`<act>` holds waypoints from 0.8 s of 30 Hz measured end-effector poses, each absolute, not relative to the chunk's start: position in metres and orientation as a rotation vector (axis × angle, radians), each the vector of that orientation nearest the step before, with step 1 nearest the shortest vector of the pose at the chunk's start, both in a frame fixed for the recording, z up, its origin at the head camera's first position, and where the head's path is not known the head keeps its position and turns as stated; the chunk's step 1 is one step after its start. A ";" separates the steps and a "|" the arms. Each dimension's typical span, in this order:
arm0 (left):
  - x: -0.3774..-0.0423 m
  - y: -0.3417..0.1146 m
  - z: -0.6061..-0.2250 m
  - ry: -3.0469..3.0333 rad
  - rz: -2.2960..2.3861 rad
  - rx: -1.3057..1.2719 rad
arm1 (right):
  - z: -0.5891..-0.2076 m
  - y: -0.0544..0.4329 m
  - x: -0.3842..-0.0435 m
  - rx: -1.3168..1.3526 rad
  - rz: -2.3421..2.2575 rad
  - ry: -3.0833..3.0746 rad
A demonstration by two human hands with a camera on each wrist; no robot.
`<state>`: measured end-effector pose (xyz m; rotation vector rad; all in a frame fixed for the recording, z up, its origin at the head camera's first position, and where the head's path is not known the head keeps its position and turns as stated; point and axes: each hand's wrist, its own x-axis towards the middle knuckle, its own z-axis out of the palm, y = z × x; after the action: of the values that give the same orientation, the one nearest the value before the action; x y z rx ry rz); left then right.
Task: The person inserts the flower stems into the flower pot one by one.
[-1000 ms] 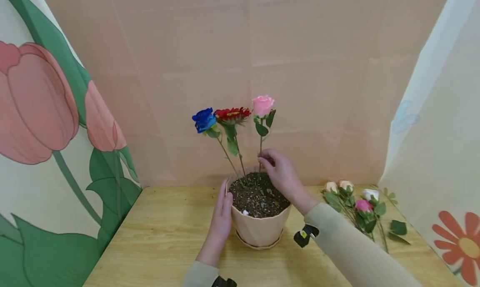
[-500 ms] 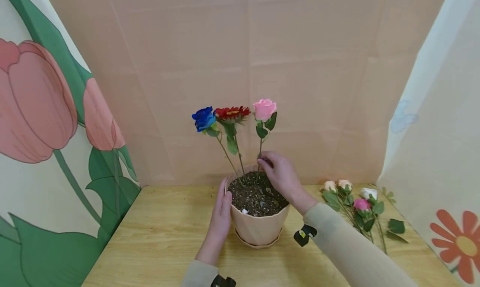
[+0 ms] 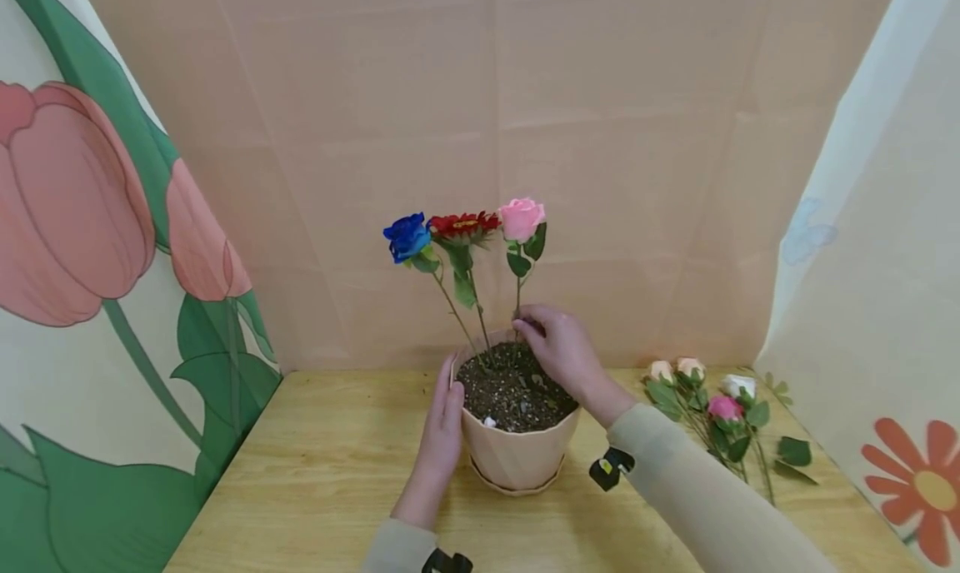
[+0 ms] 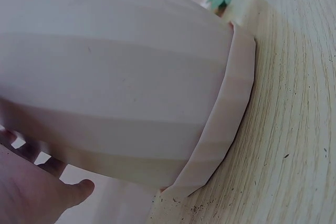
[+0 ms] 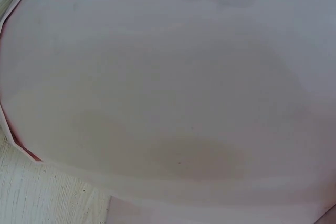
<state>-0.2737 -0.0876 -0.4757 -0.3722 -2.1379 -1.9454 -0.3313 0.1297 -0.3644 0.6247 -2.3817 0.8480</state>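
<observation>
The pale pink rose [image 3: 522,220] stands nearly upright above the back part of the flowerpot [image 3: 517,460], its stem running down to the dark soil [image 3: 517,400]; how deep it goes I can't tell from here. The person's right hand [image 3: 561,350] reaches over the pot's right side and holds that stem low down, above the soil, pinched between the thumb and the fingers. The left hand [image 3: 441,430] lies along the pot's left side, its fingers fairly straight, close together, pointing up by the rim and touching the wall. To the left of the pink rose, two more flowers rise from the same soil: a red daisy-like flower [image 3: 467,226] in the middle and a blue rose [image 3: 407,239] leaning outward, their heads almost touching. A small white bit [image 3: 490,422] sits on the soil by the near rim. The pot stands in a shallow saucer [image 3: 517,491] on the wood-grain counter [image 3: 307,473], where the left wrist view shows a few dark crumbs [image 4: 197,208] just beside the saucer. Well over to the right lies a loose bunch: two pale peach roses [image 3: 690,368], a white rose [image 3: 738,386] and a deeper pink rose [image 3: 725,409], with green leaves [image 3: 793,450]. Behind everything hangs a creased, pinkish-beige cloth [image 3: 615,140].
</observation>
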 end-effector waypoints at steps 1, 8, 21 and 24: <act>-0.274 -0.088 -0.476 -2.136 -1.945 -0.374 | -0.364 0.129 -0.332 0.623 0.848 -2.380; -0.273 -0.088 -0.474 -2.139 -1.937 -0.372 | -0.365 0.128 -0.333 0.610 0.859 -2.372; -0.270 -0.087 -0.475 -2.150 -1.941 -0.353 | -0.371 0.129 -0.331 0.484 1.025 -2.300; -0.271 -0.088 -0.474 -2.136 -1.938 -0.368 | -0.369 0.129 -0.330 0.465 1.050 -2.303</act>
<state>-0.2709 -0.0875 -0.4740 -0.3680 -2.1365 -1.9383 -0.3299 0.1286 -0.3690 0.4646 -2.3029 1.0500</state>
